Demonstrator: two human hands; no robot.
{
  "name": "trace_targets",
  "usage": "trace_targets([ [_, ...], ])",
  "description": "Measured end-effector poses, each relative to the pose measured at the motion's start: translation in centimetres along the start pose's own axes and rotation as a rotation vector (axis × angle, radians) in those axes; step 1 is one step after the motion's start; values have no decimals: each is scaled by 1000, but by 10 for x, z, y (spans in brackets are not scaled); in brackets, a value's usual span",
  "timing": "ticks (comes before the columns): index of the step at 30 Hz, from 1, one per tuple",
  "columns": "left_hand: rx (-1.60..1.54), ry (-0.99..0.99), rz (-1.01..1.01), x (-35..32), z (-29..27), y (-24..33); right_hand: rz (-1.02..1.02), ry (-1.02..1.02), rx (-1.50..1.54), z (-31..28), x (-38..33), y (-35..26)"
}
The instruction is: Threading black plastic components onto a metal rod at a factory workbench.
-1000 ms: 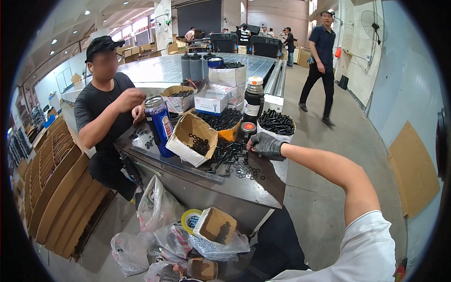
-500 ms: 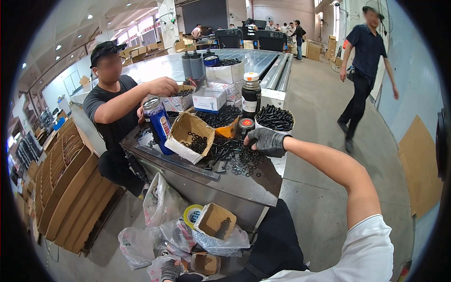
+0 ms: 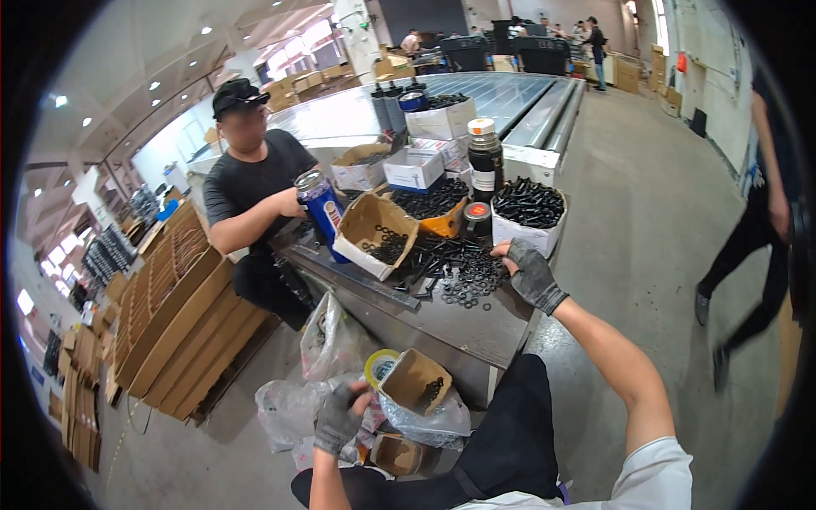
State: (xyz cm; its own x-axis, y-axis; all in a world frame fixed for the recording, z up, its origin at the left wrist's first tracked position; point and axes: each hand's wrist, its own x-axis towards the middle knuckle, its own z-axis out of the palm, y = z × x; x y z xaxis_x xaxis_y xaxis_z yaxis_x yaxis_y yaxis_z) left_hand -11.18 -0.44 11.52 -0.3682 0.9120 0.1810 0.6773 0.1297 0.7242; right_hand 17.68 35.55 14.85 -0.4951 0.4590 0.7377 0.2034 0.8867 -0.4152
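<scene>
Right hand: grey work glove, arm stretched out, palm down with fingers spread wide on the loose black washers and bolts heaped near the bench's near right corner; no item seen pinched.

Left hand: grey glove, held low, below the near edge of the bench, fingers curled around the side of a small open cardboard box holding a few black parts. A yellow tape roll sits just beside the box.

Below the near edge, on the floor: clear plastic bags, one under the small box.

On the bench, beyond the right hand: white box of black bolts at the right edge; dark bottle with pale cap; small dark jar with red lid; orange tray of black parts; open cardboard box of washers, tilted; white cartons behind.

Far left edge: a co-worker in black cap and black shirt, holding a blue can.

Left of the bench: flat cardboard sheets stacked on edge.

Right side: a person walking, partly cut off.
</scene>
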Motion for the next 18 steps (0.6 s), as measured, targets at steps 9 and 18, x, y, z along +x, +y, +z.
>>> trace_targets([
  [9, 98, 118, 397, 118, 33, 118, -26, 129, 7, -2, -7, -8],
  [18, 862, -168, 349, 187, 66, 155, -109, 91, -118, 0, -2, -11],
])
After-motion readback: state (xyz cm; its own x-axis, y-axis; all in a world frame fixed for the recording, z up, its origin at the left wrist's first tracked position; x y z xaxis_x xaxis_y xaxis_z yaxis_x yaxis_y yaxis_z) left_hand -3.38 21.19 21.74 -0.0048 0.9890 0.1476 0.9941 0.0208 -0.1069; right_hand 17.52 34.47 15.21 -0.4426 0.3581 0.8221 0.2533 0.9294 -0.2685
